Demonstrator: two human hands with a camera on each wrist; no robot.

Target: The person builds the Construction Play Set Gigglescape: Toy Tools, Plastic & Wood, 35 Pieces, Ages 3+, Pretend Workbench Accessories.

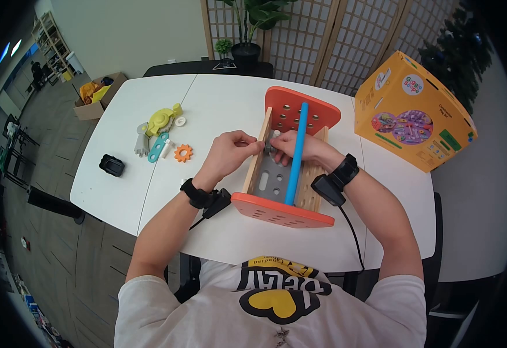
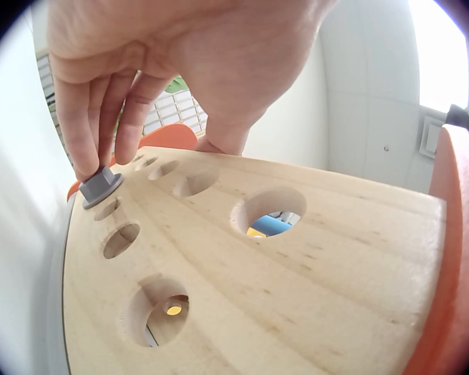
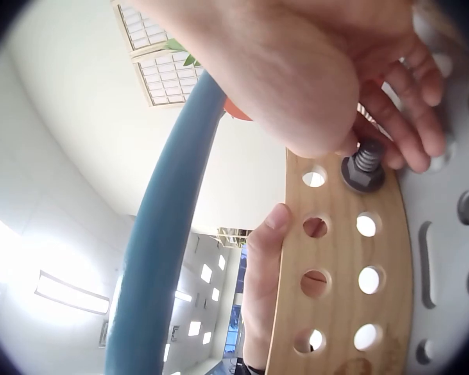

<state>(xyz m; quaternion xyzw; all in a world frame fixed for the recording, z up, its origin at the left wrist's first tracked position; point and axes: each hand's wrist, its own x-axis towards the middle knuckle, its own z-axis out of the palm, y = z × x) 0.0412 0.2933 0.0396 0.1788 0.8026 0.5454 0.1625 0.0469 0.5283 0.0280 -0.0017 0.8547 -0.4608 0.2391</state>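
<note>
A toy workbench stands on the table, its wooden side panel (image 1: 258, 152) between the two hands. On the panel's outer face, the left hand (image 1: 228, 152) has its fingertips on a grey flanged piece (image 2: 102, 187); its thumb lies by the panel's edge. Inside the frame, the right hand (image 1: 301, 146) reaches past the blue bar (image 1: 297, 151). Its fingers curl at a grey threaded bolt (image 3: 368, 155), which stands out through a grey hex nut (image 3: 363, 176) against the panel's inner face. The right thumb's contact is partly hidden.
Left on the white table (image 1: 108, 191) lie a yellow-green toy tool (image 1: 162, 120), a teal strip (image 1: 158, 147), an orange gear (image 1: 183, 153) and a black tray (image 1: 112, 165). A large yellow box (image 1: 414, 110) stands at the right. Orange end panels (image 1: 282, 211) bound the workbench.
</note>
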